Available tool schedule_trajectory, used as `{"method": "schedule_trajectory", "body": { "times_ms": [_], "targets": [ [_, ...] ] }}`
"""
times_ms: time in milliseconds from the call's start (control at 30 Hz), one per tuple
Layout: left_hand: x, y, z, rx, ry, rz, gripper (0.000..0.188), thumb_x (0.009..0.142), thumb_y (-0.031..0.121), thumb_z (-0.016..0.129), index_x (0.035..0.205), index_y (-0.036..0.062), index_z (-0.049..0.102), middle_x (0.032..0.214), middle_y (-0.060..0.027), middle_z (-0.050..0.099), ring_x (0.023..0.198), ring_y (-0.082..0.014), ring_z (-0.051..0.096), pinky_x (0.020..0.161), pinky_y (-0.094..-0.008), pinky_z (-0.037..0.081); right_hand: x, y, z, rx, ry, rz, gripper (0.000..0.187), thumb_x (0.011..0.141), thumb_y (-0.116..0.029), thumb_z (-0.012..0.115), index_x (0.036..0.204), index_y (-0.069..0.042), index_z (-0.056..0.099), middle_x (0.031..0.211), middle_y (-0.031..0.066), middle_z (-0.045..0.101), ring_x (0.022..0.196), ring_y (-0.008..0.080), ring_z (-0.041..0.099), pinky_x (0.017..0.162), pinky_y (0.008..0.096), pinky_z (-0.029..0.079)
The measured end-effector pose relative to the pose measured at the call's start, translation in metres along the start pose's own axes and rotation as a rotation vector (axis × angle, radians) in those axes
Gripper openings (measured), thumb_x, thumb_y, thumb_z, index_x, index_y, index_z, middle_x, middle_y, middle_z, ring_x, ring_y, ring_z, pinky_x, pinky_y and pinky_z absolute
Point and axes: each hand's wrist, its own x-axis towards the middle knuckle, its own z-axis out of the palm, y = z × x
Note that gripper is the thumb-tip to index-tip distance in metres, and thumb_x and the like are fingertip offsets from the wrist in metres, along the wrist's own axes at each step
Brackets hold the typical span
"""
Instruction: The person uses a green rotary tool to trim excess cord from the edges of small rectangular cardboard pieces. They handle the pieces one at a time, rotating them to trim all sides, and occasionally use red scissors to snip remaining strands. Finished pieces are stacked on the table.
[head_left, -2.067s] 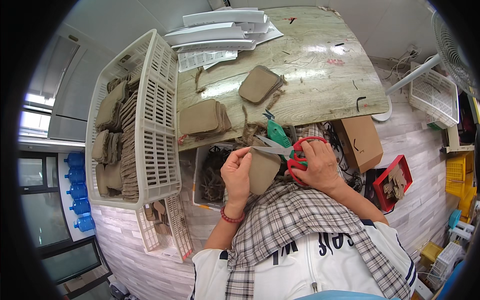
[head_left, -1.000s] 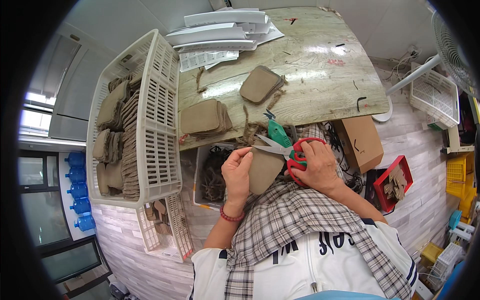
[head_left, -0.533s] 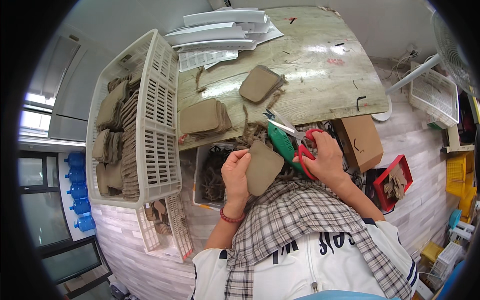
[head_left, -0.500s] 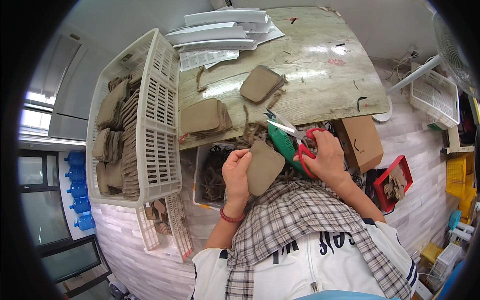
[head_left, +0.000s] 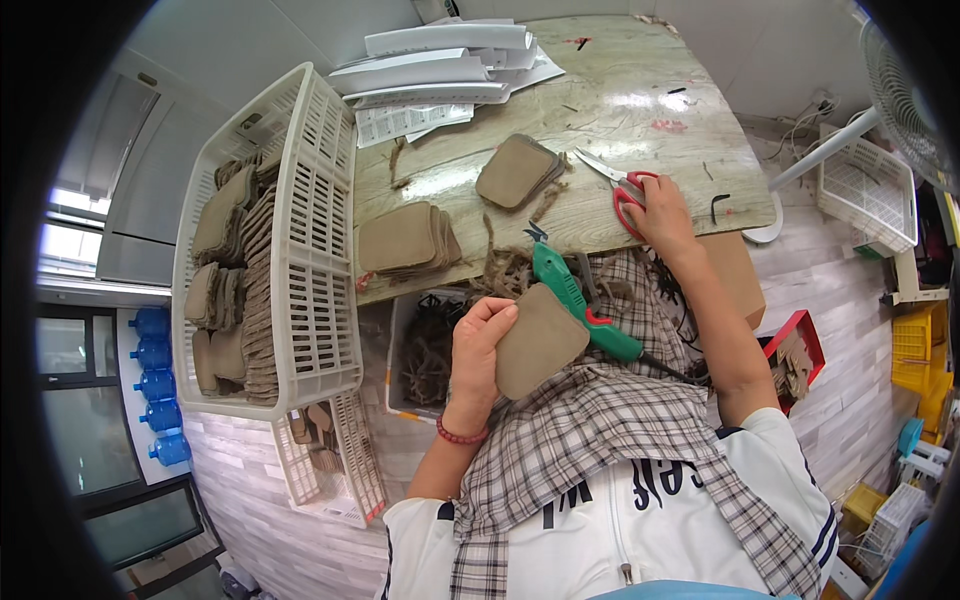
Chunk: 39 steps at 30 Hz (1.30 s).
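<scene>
My left hand (head_left: 482, 350) pinches a brown, round-cornered flat pad (head_left: 542, 342) by its left edge, above my lap. My right hand (head_left: 660, 212) reaches over the tabletop, its fingers at the red handles of a pair of scissors (head_left: 612, 172). The scissors' blades are together, pointing toward the far left. Below them a green corded hand tool (head_left: 568, 285) with a red trigger and a dark forked tip lies across my lap. A small stack of like pads (head_left: 518, 170) sits left of the scissors, a larger stack (head_left: 408, 238) nearer the crate.
A white slatted crate (head_left: 318, 240) full of brown pads stands left of the wooden table (head_left: 610, 120). White papers (head_left: 440, 75) lie at its far left. Beneath the near edge is a bin (head_left: 415, 350) of dark scraps. A cardboard box (head_left: 735, 275) and red tray (head_left: 812, 345) stand right.
My right hand has carried the scissors up and away onto the tabletop, and their blades have come together. The pad in my left hand has shifted slightly right and tilted. The green tool is more exposed.
</scene>
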Motion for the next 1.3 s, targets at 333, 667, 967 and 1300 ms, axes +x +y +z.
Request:
{"method": "schedule_trajectory", "body": {
  "times_ms": [333, 667, 967, 1300],
  "targets": [
    [0.005, -0.001, 0.010, 0.221, -0.009, 0.107, 0.009, 0.089, 0.005, 0.062, 0.095, -0.0020, 0.061, 0.076, 0.0005, 0.063, 0.066, -0.0026, 0.055, 0.059, -0.0176, 0.044, -0.043, -0.115, -0.068, 0.772, -0.123, -0.317, 0.026, 0.073, -0.010, 0.075, 0.098, -0.011, 0.069, 0.088, 0.0080, 0.060, 0.078, 0.0238, 0.061, 0.065, 0.0312, 0.051],
    [0.005, -0.005, 0.008, 0.352, -0.056, 0.118, 0.006, 0.089, 0.004, 0.061, 0.091, -0.0012, 0.062, 0.069, 0.0052, 0.058, 0.060, 0.0010, 0.046, 0.054, -0.0156, 0.036, -0.054, -0.133, -0.070, 0.578, -0.037, -0.543, 0.016, 0.070, -0.003, 0.070, 0.083, -0.004, 0.062, 0.080, 0.0072, 0.057, 0.074, 0.0234, 0.060, 0.061, 0.0316, 0.051],
    [0.003, 0.001, 0.006, 0.149, -0.105, -0.035, 0.007, 0.089, 0.005, 0.061, 0.093, -0.0004, 0.062, 0.080, -0.0012, 0.065, 0.067, -0.0038, 0.057, 0.061, -0.0176, 0.046, -0.057, -0.135, -0.066, 0.457, 0.095, -0.630, 0.020, 0.067, 0.001, 0.068, 0.083, -0.003, 0.057, 0.078, 0.0081, 0.056, 0.070, 0.0245, 0.057, 0.059, 0.0318, 0.049],
    [0.001, 0.001, 0.006, 0.141, 0.003, 0.025, 0.007, 0.088, 0.005, 0.062, 0.093, -0.0008, 0.062, 0.081, -0.0009, 0.064, 0.069, -0.0049, 0.058, 0.060, -0.0202, 0.046, -0.070, -0.134, -0.062, 0.698, -0.042, -0.170, 0.009, 0.083, -0.007, 0.064, 0.082, -0.004, 0.055, 0.073, 0.0112, 0.052, 0.064, 0.0266, 0.054, 0.057, 0.0320, 0.047]
  ]
}}
